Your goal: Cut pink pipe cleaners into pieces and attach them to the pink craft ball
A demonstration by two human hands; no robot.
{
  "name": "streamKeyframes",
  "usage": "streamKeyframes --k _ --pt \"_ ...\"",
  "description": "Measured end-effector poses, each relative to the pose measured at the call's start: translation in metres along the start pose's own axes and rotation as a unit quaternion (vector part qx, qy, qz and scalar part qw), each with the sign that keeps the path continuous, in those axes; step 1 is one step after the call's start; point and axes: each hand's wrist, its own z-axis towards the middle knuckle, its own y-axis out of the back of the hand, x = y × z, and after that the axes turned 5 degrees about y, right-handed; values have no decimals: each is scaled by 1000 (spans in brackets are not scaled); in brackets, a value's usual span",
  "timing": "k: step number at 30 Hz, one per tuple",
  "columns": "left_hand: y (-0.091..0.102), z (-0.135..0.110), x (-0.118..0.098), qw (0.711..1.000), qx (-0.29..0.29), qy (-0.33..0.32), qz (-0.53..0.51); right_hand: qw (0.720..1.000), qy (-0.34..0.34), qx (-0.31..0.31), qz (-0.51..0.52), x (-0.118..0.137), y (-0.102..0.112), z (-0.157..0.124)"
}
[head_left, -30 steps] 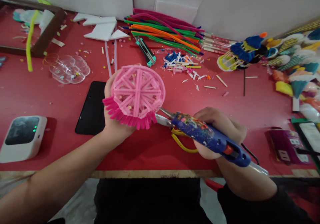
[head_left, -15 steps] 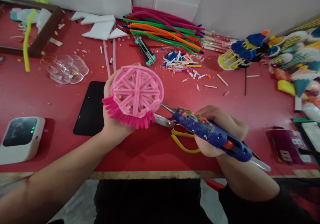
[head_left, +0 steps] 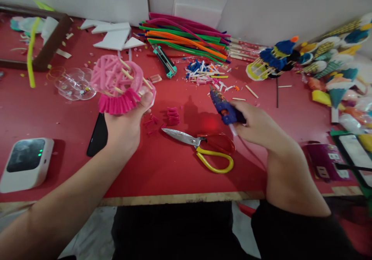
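Your left hand (head_left: 123, 126) was closed around the lower side of the pink chenille-stem frame (head_left: 102, 71), thumb wrapped over its near edge; the frame sat tilted, just above that grip. Your other left fingers were hidden behind it, so I couldn't tell how hard they pressed. Too tight a squeeze could have bowed the wooden sticks (head_left: 128, 75) or popped a joint; too loose, and the frame could have rolled in your palm. The magenta fringe (head_left: 119, 103) hung right over your left knuckles, so rubbing there could have flattened or peeled it. Your right hand (head_left: 257, 125) was curled round the blue glue gun (head_left: 223, 109), well apart from the left, nozzle pointing away from you; trigger squeeze, can't tell. Stray glue could have dripped into the chenille clippings (head_left: 203, 72) beyond the nozzle, or a hot tip could have burnt your left thumb if brought over carelessly. The scissors (head_left: 199, 140) lay between your hands, nearer you, blades toward your left wrist: a low sweep could have snagged them. Magenta offcuts (head_left: 173, 116), just right of your left hand, could have stuck to any spilled glue.
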Motion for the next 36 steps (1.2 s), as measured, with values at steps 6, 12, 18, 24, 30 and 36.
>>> streamKeyframes --k 6,12,18,24,30,36 --pt "-3 1 -7 999 -32 28 -10 995 38 57 -75 -66 2 -18" --pt "-3 1 -4 1000 -19 15 -19 987 -32 3 -158 -56 28 -18" --pt "-2 -1 2 1000 -20 -18 15 992 58 -62 -95 64 -2 21" --pt "1 -6 -3 997 0 16 78 994 76 35 -73 107 -61 39" --pt "7 -8 11 991 60 -62 99 994 52 26 -91 103 -72 38" --pt "21 -4 17 957 140 -176 186 986 62 -132 75 102 -66 29"
